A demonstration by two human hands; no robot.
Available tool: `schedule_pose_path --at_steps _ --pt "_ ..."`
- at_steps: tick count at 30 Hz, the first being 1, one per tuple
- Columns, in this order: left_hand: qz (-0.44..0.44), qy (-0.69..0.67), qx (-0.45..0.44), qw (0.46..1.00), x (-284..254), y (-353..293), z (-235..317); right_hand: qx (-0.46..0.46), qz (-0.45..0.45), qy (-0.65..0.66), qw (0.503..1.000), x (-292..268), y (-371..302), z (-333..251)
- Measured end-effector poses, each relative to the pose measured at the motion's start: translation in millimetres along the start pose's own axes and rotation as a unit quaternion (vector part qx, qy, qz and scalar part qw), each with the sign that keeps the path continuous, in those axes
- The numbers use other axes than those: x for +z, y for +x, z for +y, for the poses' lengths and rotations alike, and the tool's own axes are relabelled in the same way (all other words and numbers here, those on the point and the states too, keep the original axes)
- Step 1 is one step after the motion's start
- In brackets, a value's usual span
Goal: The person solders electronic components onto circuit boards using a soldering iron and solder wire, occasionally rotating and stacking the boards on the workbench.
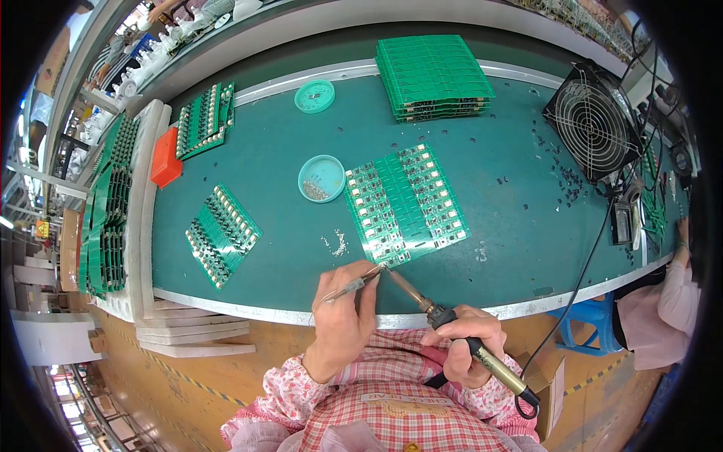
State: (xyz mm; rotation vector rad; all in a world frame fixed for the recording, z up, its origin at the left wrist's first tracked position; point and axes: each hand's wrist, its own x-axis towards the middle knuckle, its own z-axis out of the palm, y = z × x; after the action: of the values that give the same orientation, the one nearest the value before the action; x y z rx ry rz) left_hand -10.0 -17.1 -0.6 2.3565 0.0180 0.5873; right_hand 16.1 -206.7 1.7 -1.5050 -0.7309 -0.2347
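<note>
my left hand (343, 316) is pinched shut on a thin silver pair of tweezers (354, 286), and their tip points at the near corner of the big green panel of small circuit boards (407, 203). my right hand (467, 346) is closed around the black and yellow handle of a soldering iron (452, 328). its metal tip meets the tweezers right at that same corner of the panel. the panel lies tilted on the dark green flat surface (512, 218), and its near corner sits close to the pale front edge of the surface, just above my hands.

there is open room on the surface to the right of the panel, with only small black bits scattered there. to the left, a little pile of tiny silver parts (337, 242) lies just beside the panel, and a round teal dish with a few parts in it (321, 178) is near the panel's top left corner. a smaller green board panel (223, 235) lies further left, well apart.

at the back sits a tall stack of plain green boards (433, 75), and another round teal dish (315, 96). a black square fan with a wire grille (595, 120) stands at the right end. an orange box (166, 157) and white trays with more green boards (113, 203) line the left side. another person in pink sleeves (674, 301) is at the far right. the floor below is brown.
</note>
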Motion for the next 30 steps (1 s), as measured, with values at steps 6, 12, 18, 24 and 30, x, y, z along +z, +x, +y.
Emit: schedule_pose_path --at_steps 6,12,18,24,30 --pt "0.000 0.001 0.005 1.000 -1 0 1 -0.003 0.010 0.025 1.000 2 4 0" --pt "0.009 -0.007 -0.013 1.000 0 -1 1 -0.008 0.002 0.024 1.000 2 5 0" --pt "0.002 -0.004 0.002 1.000 0 0 -1 0.015 0.005 0.007 1.000 -1 1 6" --pt "0.001 -0.008 -0.003 1.000 -1 1 1 0.039 -0.002 -0.033 0.999 1 -2 10" --pt "0.003 -0.004 -0.005 1.000 -2 0 1 0.013 -0.038 -0.077 0.996 5 0 15"
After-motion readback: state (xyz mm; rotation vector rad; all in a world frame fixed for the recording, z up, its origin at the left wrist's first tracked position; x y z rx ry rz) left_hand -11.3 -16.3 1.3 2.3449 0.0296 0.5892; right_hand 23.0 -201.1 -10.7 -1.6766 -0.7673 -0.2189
